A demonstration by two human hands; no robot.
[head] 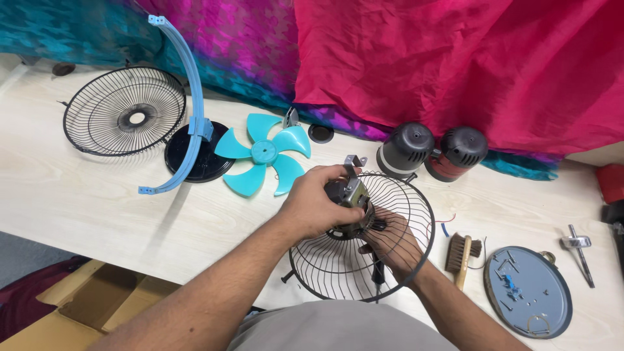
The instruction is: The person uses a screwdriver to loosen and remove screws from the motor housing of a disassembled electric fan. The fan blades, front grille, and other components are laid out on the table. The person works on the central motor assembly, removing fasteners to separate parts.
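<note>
Surface (78,195): pale wood. Grille (403,195): black wire, held tilted just above the near edge. Motor (351,195): at the grille's centre. Left hand (316,205): fingers closed around the motor. Right hand (390,244): behind the wires, fingers curled on the grille's hub.

Bare pale wooden desk (84,201) lies open to the left of the left hand (314,203). Just beyond that hand, a turquoise plastic fan blade (263,153) blocks passage. Beyond the right hand (390,242) stand two dark round motor housings (432,151); a wooden-handled brush (460,255) lies just beside it rightward.
</note>
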